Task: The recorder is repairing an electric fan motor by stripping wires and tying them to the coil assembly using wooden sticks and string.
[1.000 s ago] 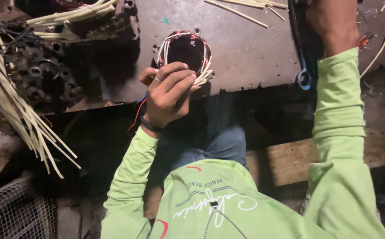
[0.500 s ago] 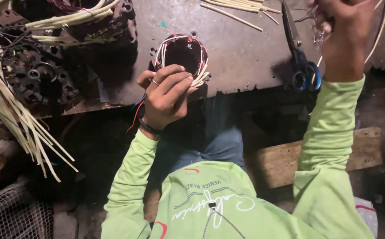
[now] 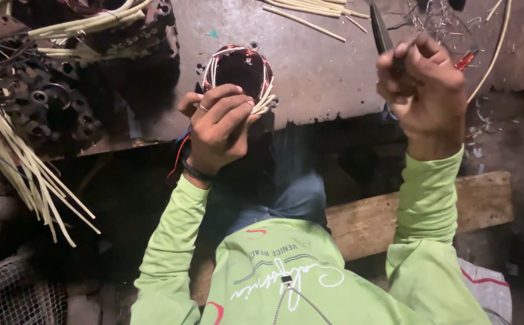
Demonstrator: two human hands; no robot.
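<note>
Head view: left hand (image 3: 220,129) grips the near edge of a round motor stator (image 3: 238,72) with wire windings, resting on a metal bench (image 3: 322,72). Right hand (image 3: 421,90), raised over the bench, is closed around scissors (image 3: 381,33), blade pointing away.

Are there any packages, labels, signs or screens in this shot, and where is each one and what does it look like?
Shirt print: on the person's lime-green top, bottom centre; white script lettering with thin curved lines and a small red mark.
Bag: bottom right, beside the wooden plank; crumpled whitish plastic with a red line.
No signs or screens in view.
</note>
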